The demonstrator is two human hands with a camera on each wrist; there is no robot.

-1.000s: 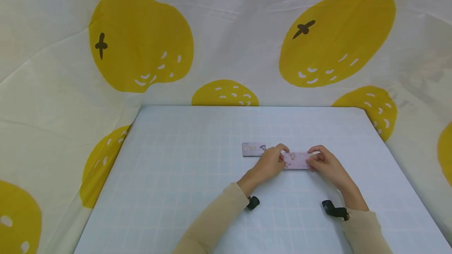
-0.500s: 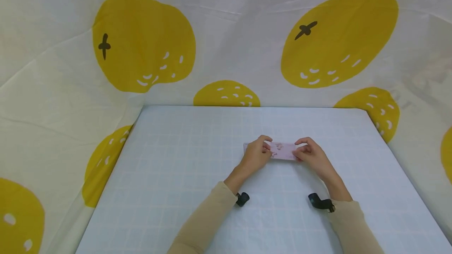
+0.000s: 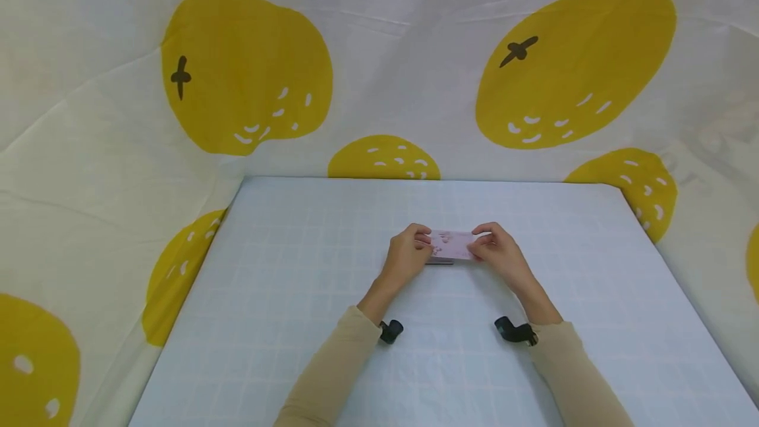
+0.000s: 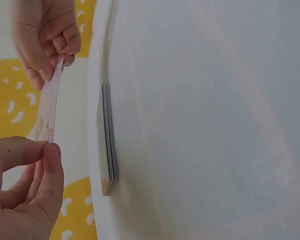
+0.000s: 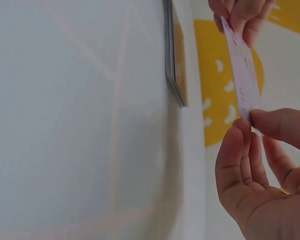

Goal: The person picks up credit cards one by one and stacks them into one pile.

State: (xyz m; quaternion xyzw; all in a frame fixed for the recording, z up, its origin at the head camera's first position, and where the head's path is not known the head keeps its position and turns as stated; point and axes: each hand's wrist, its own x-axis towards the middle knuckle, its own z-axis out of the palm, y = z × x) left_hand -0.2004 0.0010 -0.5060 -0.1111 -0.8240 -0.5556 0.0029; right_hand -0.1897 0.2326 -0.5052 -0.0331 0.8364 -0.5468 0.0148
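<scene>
A thin pink card (image 3: 452, 245) with small darker pink printed figures is stretched between the two hands. Its left end is pinched between thumb and fingertips of the left hand (image 3: 404, 254). At the opposite end the right hand (image 3: 503, 256) pinches it the same way. Below the card lies a small, neat stack of cards (image 4: 109, 140) on the table, with a visible gap between them in both wrist views. From the head, the held card covers most of the stack, leaving its front edge showing. The right wrist view shows the stack's corner (image 5: 177, 87).
The table (image 3: 308, 321) wears a pale cloth with faint grid lines. Behind it and at its sides hangs a white cloth printed with large yellow fruit (image 3: 249, 71). A black wrist camera (image 3: 391, 331) sits at the left cuff, another black camera (image 3: 514, 331) at the right.
Both hands have carried the pink card leftward and a little farther back, from beside the stack to over it. Both keep their pinch. The stack, visible a second ago, is now mostly covered.
</scene>
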